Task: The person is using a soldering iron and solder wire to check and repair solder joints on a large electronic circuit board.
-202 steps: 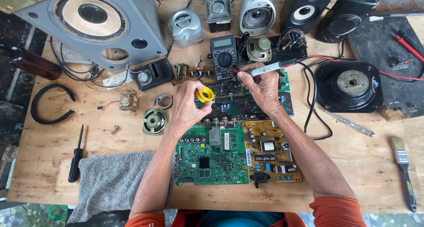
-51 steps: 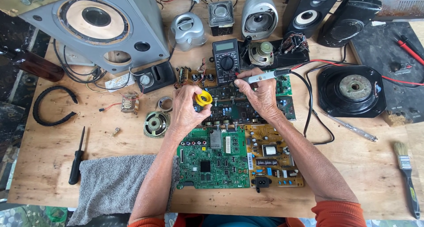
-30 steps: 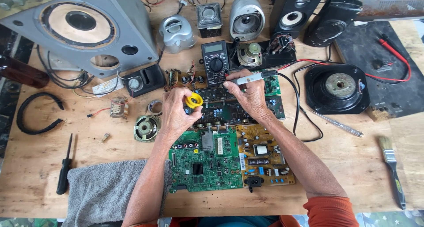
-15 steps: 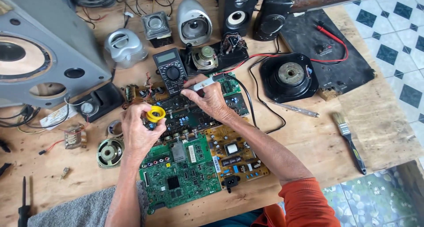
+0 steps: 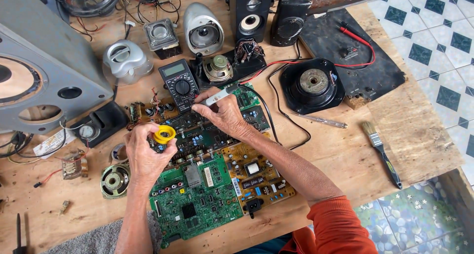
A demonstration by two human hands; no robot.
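My left hand (image 5: 144, 155) holds a small yellow spool (image 5: 164, 134) over a dark circuit board (image 5: 197, 135). My right hand (image 5: 224, 117) grips a grey pen-shaped soldering iron (image 5: 218, 95) whose black cord (image 5: 276, 120) loops off to the right. The iron's tip points left, toward the spool and the board. Just behind the hands lies a black multimeter (image 5: 179, 83). In front of them sit a green circuit board (image 5: 195, 202) and a yellow-brown power board (image 5: 256, 177).
On the wooden table stand a big grey speaker box (image 5: 39, 81) at the left, small speakers (image 5: 203, 29) and black speaker cabinets (image 5: 253, 12) at the back, and a round black woofer (image 5: 311, 83). A paint brush (image 5: 381, 153) lies at the right. The table's right edge meets tiled floor (image 5: 439, 32).
The view has swung right and tilted, bringing the tiled floor and table's right edge into sight. Both hands keep their hold on the spool and the iron over the board.
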